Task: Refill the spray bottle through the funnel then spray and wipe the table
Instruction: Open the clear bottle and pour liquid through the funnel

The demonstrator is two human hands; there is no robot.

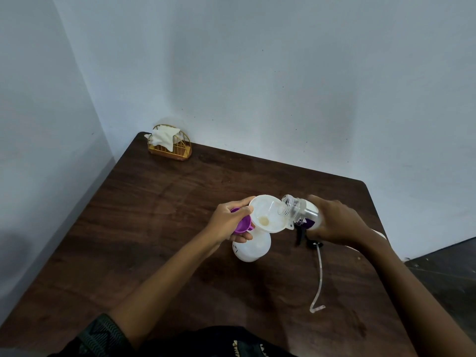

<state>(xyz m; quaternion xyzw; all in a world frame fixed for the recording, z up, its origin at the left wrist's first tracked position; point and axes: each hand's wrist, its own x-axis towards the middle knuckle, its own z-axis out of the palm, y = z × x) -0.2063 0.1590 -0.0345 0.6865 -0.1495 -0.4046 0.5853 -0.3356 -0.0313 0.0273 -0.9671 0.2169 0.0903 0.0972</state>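
A white translucent spray bottle [251, 247] stands uncapped on the dark wooden table [154, 215]. A white funnel [268, 215] sits in its neck. My left hand [229, 222] grips the funnel's rim and also holds a purple plastic piece [242, 224] against it. My right hand [337, 222] grips a clear refill bottle [298, 211] with a purple label, tilted so its open mouth hangs over the funnel's right edge. A little pale liquid shows in the funnel's bottom. The black sprayer head [302, 237] with its long dip tube [319, 276] lies on the table to the right.
A gold wire holder [170, 146] with white napkins [163, 136] stands at the table's far left corner. Pale walls meet behind it. The table's right edge drops to a dark floor [443, 269].
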